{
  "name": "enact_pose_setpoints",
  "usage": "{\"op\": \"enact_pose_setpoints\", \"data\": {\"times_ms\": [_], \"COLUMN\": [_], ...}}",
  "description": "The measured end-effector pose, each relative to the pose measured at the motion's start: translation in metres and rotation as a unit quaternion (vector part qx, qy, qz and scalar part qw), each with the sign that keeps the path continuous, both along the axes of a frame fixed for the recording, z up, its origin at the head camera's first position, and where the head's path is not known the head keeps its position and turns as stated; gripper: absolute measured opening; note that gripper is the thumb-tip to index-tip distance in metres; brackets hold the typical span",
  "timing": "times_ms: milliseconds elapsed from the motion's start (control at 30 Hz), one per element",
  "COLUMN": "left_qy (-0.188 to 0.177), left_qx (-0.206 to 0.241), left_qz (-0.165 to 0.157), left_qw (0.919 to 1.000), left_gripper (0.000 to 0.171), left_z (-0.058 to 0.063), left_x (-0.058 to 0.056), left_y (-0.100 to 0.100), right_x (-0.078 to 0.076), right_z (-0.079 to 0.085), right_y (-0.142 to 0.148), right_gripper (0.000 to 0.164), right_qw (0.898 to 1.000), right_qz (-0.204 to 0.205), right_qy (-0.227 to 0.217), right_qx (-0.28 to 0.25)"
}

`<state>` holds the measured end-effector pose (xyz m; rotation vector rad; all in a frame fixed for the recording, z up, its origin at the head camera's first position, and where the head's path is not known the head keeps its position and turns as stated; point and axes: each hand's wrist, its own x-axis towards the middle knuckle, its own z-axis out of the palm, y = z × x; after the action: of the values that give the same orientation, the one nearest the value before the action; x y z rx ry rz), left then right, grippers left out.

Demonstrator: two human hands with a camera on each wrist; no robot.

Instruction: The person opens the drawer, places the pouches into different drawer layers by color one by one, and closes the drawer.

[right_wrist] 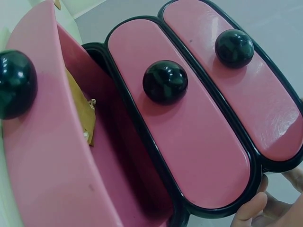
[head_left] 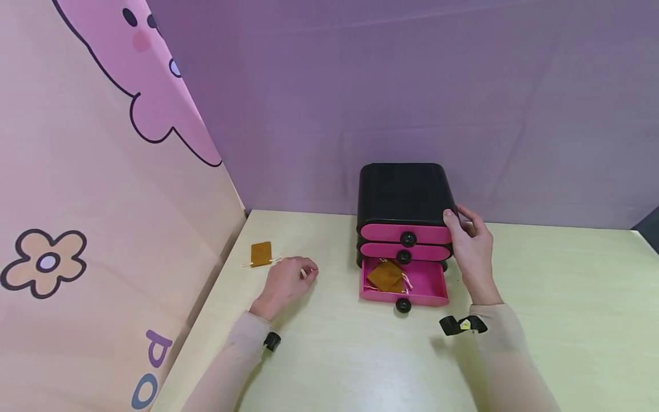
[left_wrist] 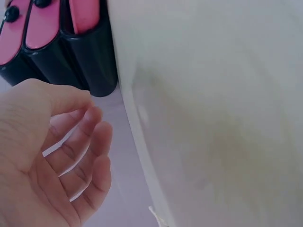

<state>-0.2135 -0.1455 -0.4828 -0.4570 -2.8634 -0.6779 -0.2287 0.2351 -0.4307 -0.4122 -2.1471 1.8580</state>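
A small black cabinet [head_left: 404, 194] with pink drawers stands on the table. Its bottom drawer [head_left: 429, 286] is pulled out and holds brown drawstring pouches [head_left: 386, 277] with white cords, overlapping at the left; how many cannot be told. My right hand [head_left: 473, 252] grips the cabinet's right side, thumb at the upper front edge and other fingers against the side. Over the table, left of the cabinet, my left hand [head_left: 288, 283] hovers with loosely curled fingers and nothing visible in it. Another brown pouch [head_left: 261, 253] lies beyond the left hand, near the table's left edge.
The upper drawer [head_left: 383, 232] and middle drawer [head_left: 378, 250] are pushed in, each with a round black knob. A purple cloth [head_left: 412, 86] hangs behind the table [head_left: 334, 355], and a patterned panel [head_left: 118, 217] stands along its left side.
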Motion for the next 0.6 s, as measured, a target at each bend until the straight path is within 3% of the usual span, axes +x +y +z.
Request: {"op": "enact_pose_setpoints", "data": {"times_ms": [433,600], "left_qy": [0.016,0.008], "left_qx": [-0.007,-0.003], "left_qz": [0.017,0.039], "left_qw": [0.9997,0.9992], "left_gripper": [0.008,0.008], "left_z": [-0.002,-0.002], "left_x": [-0.005,-0.005], "left_y": [-0.026,-0.037], "right_x": [0.001,0.001], "right_z": [-0.001,-0.001], "right_y": [0.002,0.0], "right_gripper": [0.06,0.061], "right_qw": [1.0,1.0], "right_qz": [-0.008,0.002], "right_qy": [0.0,-0.002], "right_qx": [-0.005,-0.006]}}
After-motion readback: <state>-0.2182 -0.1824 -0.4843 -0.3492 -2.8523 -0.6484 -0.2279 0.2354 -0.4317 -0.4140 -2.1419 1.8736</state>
